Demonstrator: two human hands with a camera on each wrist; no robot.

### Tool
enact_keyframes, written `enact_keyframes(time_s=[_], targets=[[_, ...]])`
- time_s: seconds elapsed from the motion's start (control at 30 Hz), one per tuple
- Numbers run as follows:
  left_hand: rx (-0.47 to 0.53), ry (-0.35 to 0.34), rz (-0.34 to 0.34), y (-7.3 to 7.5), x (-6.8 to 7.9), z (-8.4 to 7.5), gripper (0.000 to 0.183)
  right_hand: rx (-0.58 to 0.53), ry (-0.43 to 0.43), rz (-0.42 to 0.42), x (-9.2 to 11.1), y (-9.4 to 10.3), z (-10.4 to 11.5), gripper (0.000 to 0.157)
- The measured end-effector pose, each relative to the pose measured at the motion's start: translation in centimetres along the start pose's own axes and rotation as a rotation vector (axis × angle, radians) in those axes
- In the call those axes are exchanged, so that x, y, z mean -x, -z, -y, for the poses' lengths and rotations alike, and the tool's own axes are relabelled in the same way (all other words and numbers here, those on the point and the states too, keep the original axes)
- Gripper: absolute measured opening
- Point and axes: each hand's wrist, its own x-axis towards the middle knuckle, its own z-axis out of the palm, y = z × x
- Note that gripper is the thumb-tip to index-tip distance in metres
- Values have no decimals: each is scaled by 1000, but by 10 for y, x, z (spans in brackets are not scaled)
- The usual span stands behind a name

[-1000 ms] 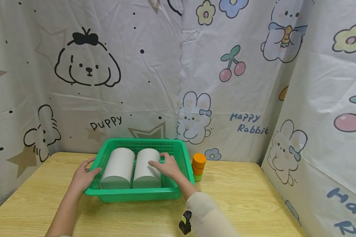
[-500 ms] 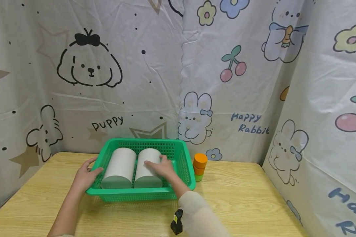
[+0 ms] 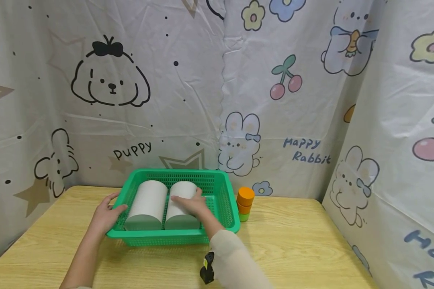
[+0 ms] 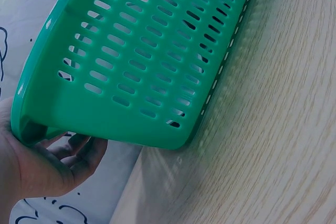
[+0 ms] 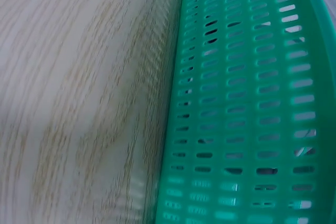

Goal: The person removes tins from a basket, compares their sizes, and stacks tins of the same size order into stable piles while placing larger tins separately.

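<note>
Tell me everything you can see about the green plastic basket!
The green plastic-looking basket is rectangular and open-topped, with a smooth rim and walls full of little slots. It stands upright on the pale wood-look table, left of an orange-and-green cylindrical stack. Two white cylinder-shaped rolls lie side by side inside. The person's left hand grips its left rim, and their right hand reaches inside it.

The back curtain [image 3: 191,112] reads "Puppy" [image 3: 132,151] and "Happy Rabbit" [image 3: 306,151]. On the right-hand curtain [image 3: 394,176], I catch only "Ha" and "R".
</note>
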Motion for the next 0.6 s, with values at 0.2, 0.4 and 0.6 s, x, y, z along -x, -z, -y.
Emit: enact_keyframes(time_s=[0.2, 0.4, 0.6], targets=[[-1, -2, -4, -1, -1, 3, 68, -22, -32, 7, -1, -5, 1, 106], [17, -14, 1, -2, -3, 4, 69, -50, -93, 27, -8, -7, 0, 112], [15, -12, 1, -1, -2, 4, 69, -122, -120, 70, -12, -7, -1, 113]])
